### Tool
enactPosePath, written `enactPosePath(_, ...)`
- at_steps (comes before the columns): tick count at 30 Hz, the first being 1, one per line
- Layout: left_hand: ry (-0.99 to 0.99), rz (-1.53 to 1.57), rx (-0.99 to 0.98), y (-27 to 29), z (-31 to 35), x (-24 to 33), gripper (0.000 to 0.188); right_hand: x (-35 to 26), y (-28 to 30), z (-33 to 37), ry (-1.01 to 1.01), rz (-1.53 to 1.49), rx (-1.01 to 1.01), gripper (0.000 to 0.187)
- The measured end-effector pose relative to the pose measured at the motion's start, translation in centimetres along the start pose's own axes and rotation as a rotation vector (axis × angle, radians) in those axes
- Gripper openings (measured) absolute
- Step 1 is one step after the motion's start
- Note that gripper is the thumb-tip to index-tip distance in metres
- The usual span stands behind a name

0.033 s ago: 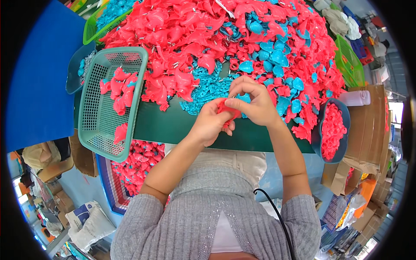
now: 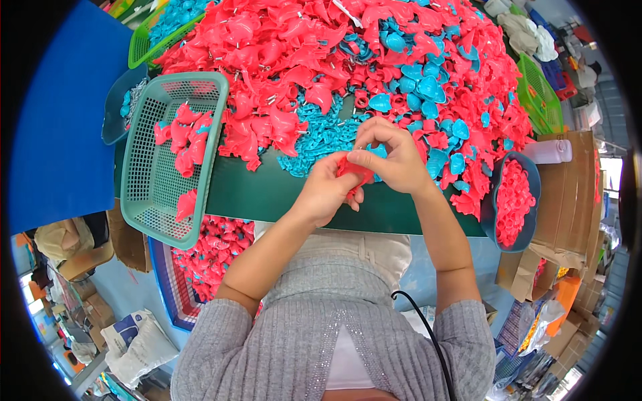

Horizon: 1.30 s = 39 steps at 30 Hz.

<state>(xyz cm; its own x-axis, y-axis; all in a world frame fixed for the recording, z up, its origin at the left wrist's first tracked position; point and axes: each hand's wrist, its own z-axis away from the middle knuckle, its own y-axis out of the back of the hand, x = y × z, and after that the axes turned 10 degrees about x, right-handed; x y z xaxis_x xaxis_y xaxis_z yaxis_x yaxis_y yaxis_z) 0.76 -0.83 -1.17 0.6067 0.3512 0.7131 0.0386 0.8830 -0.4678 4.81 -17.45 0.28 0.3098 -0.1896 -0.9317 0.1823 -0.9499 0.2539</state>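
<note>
Above the near edge of the green tabletop [image 2: 251, 190], my left hand [image 2: 326, 187] is closed round a red plastic part [image 2: 356, 174], partly hidden by the fingers. My right hand [image 2: 394, 160] touches that part from the other side, thumb and fingertips pinched together over its top. A tiny metallic bit seems to show at the pinch, too small to name. Just beyond my hands lies a heap of small blue plastic pieces [image 2: 324, 137]. Behind it rises a large pile of red plastic parts [image 2: 267, 40], mixed on the right with blue heart-shaped pieces [image 2: 428, 88].
A green mesh basket [image 2: 134, 194] with several red-and-blue assemblies stands left, beside a dark bin [image 2: 115, 110] of metal bits. On the right are a dark tub [image 2: 490, 210] of small red rings, a pale bottle [image 2: 548, 152] and cardboard [image 2: 568, 200]. A crate [image 2: 170, 287] sits below.
</note>
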Motion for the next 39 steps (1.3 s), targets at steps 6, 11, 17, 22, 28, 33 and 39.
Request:
enactPosePath(6, -0.131, -0.116, 0.029, -0.5, 0.6, -0.3, 0.017, -0.1, -0.1, -0.1, -0.325, -0.239, -0.035, 0.012)
enactPosePath(11, -0.067, -0.161, 0.037, -0.2, 1.2, -1.1, 0.018, 2.1, -0.7, 0.3, -0.634, -0.554, -0.119, 0.011)
enactPosePath(17, -0.058, -0.094, 0.014, 0.7, 0.3, -1.0, 0.016, 2.7, -1.1, 0.3, -0.671, -0.626, -0.057, 0.01)
enactPosePath(22, 0.041, -0.03, 0.007, 1.4, 0.0, -0.6, 0.015, 1.1, -0.7, -0.3, -0.5, -0.453, -0.024, 0.01)
enactPosePath(28, 0.0, 0.003, 0.022, 1.6, 0.0, -0.6, 0.014, -1.0, -1.3, -0.5, -0.077, 0.101, -0.025, 0.015)
enactPosePath(33, -0.01, -0.023, 0.027, 0.8, 0.4, -0.1, 0.013, -0.9, -2.0, -0.2, -0.218, -0.025, 0.035, 0.02)
enactPosePath(39, -0.031, -0.008, 0.018, 0.5, 0.4, -0.6, 0.01, 0.5, -2.6, 0.1, -0.354, -0.155, 0.008, 0.019)
